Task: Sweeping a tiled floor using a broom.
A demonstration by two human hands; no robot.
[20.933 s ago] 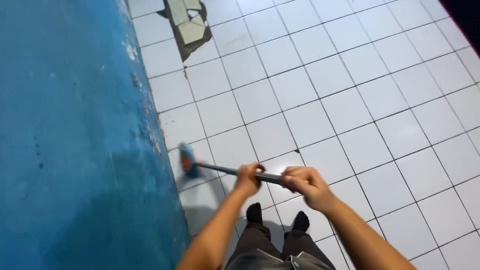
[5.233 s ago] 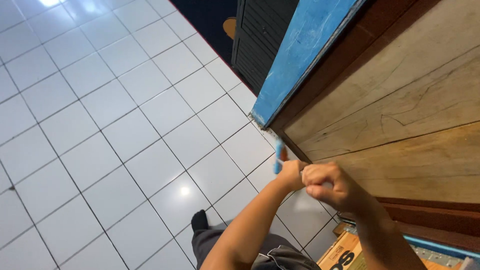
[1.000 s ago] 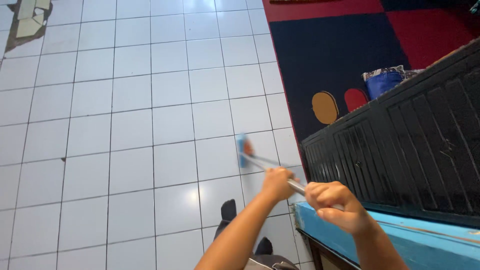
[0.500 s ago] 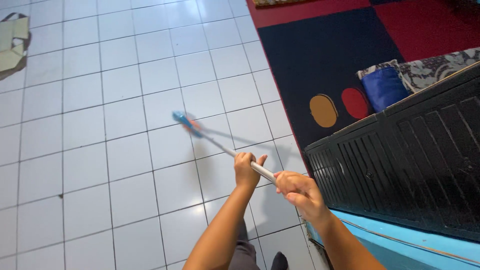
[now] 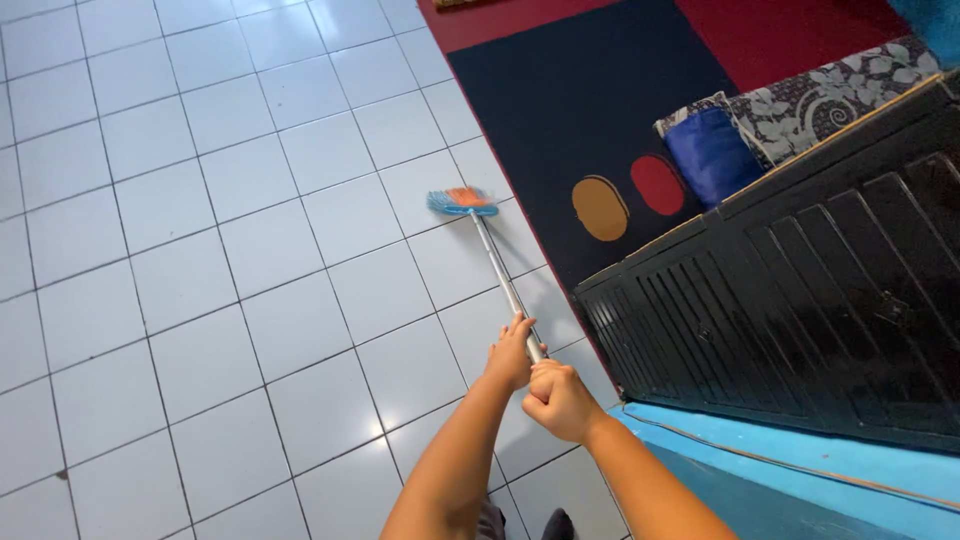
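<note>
While 2 hands — left hand (image 5: 512,352), right hand (image 5: 557,398) — grip its handle, broom (image 5: 463,202) touches tiles (image 5: 250,250).

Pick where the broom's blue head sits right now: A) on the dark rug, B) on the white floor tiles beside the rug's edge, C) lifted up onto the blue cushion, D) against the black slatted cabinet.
B: the broom head rests on the white tiles, just left of the rug, with both hands on the handle.

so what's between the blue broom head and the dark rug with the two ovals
In the head view, only a narrow strip of bare white floor tile separates the blue-and-orange broom head from the dark navy rug; nothing lies on it.
</note>
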